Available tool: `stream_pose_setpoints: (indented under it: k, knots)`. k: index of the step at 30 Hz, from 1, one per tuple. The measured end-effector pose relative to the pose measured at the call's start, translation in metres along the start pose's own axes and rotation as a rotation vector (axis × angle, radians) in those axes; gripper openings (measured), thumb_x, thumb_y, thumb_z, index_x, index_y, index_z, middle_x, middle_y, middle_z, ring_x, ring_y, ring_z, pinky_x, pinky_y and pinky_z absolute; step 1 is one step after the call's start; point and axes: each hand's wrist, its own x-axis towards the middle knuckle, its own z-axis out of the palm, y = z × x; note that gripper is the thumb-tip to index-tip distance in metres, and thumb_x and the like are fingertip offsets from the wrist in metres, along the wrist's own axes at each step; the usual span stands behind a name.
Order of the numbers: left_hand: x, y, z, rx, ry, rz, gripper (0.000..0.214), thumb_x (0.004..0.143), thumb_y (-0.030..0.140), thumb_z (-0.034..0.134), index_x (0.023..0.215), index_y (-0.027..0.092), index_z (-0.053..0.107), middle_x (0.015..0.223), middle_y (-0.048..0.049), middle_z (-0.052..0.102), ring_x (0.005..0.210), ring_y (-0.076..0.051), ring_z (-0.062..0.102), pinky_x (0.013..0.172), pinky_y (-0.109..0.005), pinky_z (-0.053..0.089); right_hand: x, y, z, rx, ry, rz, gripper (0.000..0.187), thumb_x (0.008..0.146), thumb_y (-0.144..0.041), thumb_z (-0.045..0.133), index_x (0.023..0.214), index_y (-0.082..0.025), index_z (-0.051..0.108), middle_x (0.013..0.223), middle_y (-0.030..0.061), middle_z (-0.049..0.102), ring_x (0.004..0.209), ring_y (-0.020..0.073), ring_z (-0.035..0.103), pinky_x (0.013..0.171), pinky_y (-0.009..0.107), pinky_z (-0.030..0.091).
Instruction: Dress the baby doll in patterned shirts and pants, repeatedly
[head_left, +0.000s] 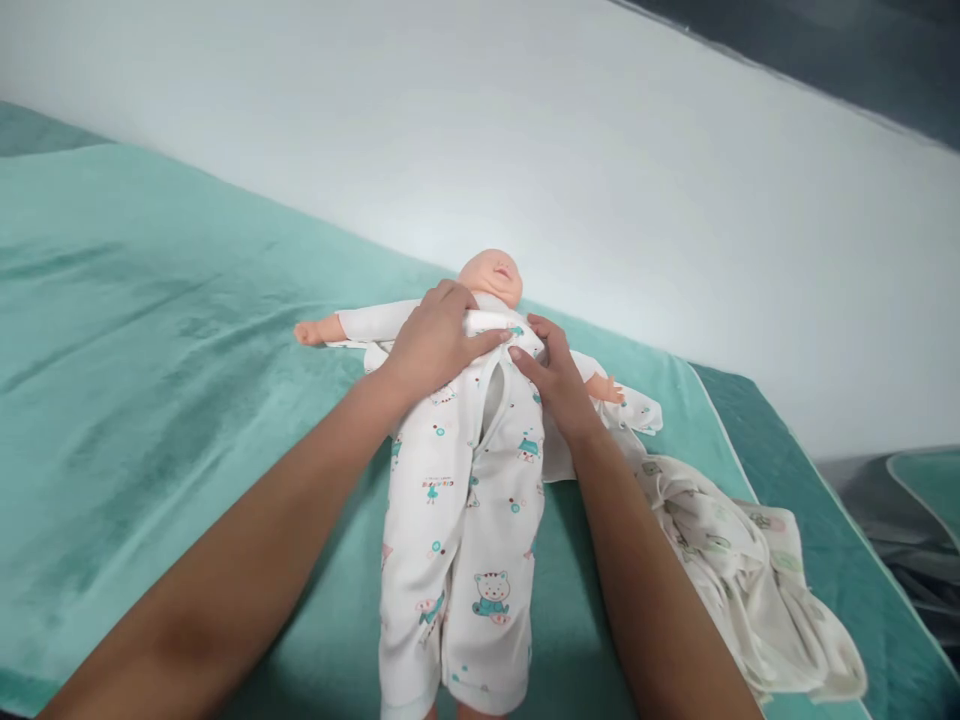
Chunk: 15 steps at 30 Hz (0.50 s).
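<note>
A baby doll point(491, 275) lies on its back on a teal blanket point(150, 330), dressed in a white printed romper point(457, 520) whose front is partly open at the chest. My left hand point(435, 340) rests on the doll's chest with fingers pinching the romper's upper edge near the collar. My right hand point(551, 375) meets it from the other side, fingertips pressed on the same front edge. The doll's arms stretch out to both sides.
A crumpled pale printed cloth point(742, 570) lies on the blanket to the right of the doll. A white wall point(600, 150) runs behind. At the far right, beyond the blanket's edge, more teal fabric point(930, 480) shows.
</note>
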Motion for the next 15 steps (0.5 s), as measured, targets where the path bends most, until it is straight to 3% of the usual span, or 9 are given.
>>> stream_pose_setpoints:
  k: [4, 7, 11, 13, 15]
  knots:
    - [0.0, 0.006, 0.006, 0.233, 0.058, 0.187, 0.035, 0.096, 0.053, 0.056, 0.088, 0.018, 0.06, 0.105, -0.0111, 0.066, 0.111, -0.03, 0.056, 0.093, -0.04, 0.043, -0.005, -0.008, 0.002, 0.003, 0.116, -0.067, 0.032, 0.085, -0.056, 0.067, 0.09, -0.025, 0.062, 0.122, 0.0072, 0.054, 0.123, 0.026, 0.049, 0.111, 0.042, 0.039]
    - [-0.002, 0.003, 0.006, 0.29, 0.068, 0.251, 0.042, 0.1, 0.053, 0.047, 0.078, 0.02, 0.058, 0.085, -0.0083, 0.066, 0.098, -0.028, 0.06, 0.088, -0.039, 0.042, -0.014, -0.013, 0.002, 0.088, 0.16, -0.06, 0.037, 0.084, -0.053, 0.069, 0.07, -0.024, 0.051, 0.086, 0.0007, 0.052, 0.091, 0.0201, 0.052, 0.087, 0.034, 0.047]
    - [-0.013, -0.012, -0.006, 0.192, 0.027, 0.177, 0.05, 0.101, 0.055, 0.039, 0.067, 0.021, 0.055, 0.064, -0.0027, 0.058, 0.07, -0.021, 0.056, 0.075, -0.036, 0.04, -0.024, -0.011, -0.009, 0.186, 0.036, 0.132, 0.052, 0.082, -0.056, 0.07, 0.06, -0.023, 0.036, 0.061, -0.0056, 0.032, 0.061, 0.0122, 0.035, 0.059, 0.028, 0.033]
    - [-0.024, -0.023, -0.019, 0.122, -0.06, 0.096, 0.051, 0.098, 0.06, 0.042, 0.067, 0.021, 0.056, 0.063, -0.0019, 0.059, 0.067, -0.02, 0.055, 0.068, -0.035, 0.038, -0.028, -0.007, -0.018, 0.136, -0.015, 0.16, 0.053, 0.082, -0.059, 0.068, 0.057, -0.022, 0.038, 0.059, -0.0054, 0.034, 0.061, 0.0119, 0.035, 0.058, 0.028, 0.03]
    - [-0.039, -0.037, -0.034, 0.035, -0.203, 0.011, 0.046, 0.091, 0.064, 0.051, 0.079, 0.021, 0.062, 0.076, -0.0021, 0.067, 0.074, -0.022, 0.06, 0.067, -0.033, 0.04, -0.033, -0.004, -0.026, 0.06, -0.04, 0.14, 0.05, 0.082, -0.06, 0.067, 0.058, -0.022, 0.046, 0.062, -0.0036, 0.045, 0.066, 0.0141, 0.042, 0.063, 0.029, 0.036]
